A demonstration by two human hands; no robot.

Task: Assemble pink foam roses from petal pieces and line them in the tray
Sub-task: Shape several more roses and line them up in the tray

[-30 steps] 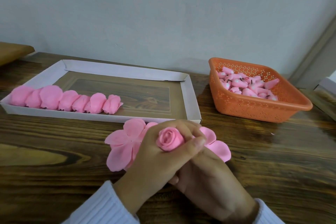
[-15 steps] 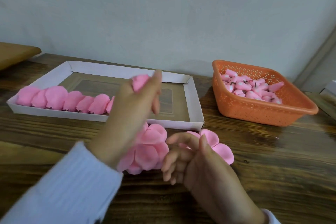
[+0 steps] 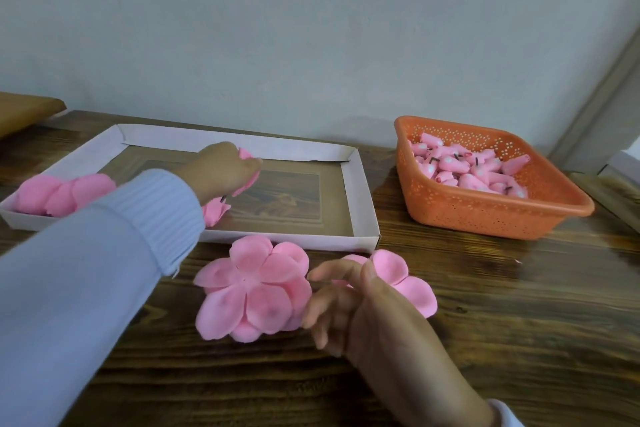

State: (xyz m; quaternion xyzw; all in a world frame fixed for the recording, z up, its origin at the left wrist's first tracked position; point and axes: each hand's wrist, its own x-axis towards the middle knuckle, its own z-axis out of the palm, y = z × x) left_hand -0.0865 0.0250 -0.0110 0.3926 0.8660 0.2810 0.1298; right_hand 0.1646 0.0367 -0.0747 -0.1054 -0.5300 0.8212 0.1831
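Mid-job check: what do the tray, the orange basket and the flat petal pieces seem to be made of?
Tray: white cardboard, matte, judging by its folded corner flaps.
Orange basket: moulded plastic, slight sheen, perforated walls.
Petal pieces: probably thin foam, matte, soft curling edges; felt-like fabric cannot be ruled out.

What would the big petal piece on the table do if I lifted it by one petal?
The petal piece would probably flop: its thin petals curl and overlap loosely. Likely very light, being foam. Lying flat on the table, it shouldn't roll.
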